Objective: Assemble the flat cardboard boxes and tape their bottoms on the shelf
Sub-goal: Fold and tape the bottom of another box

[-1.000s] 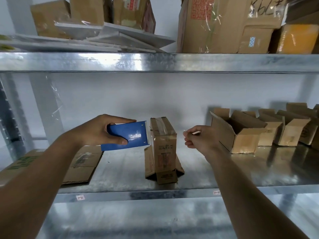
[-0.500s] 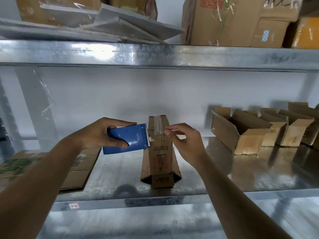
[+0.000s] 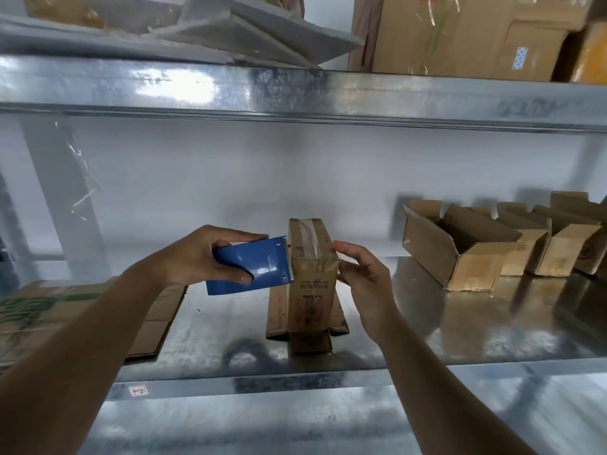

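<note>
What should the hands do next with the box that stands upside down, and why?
Probably press the tape end down with the right hand and cut it. A strip already covers the box bottom, and the left hand holds the blue dispenser with its teeth at the box edge.

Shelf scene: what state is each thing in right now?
Upturned box: stands on its open flaps, clear tape along its top.
Tape dispenser: held in left hand, teeth against the box.
Right hand: fingers touching the box's side.
Finished boxes: open-topped.
Flat cardboard: unfolded.
</note>
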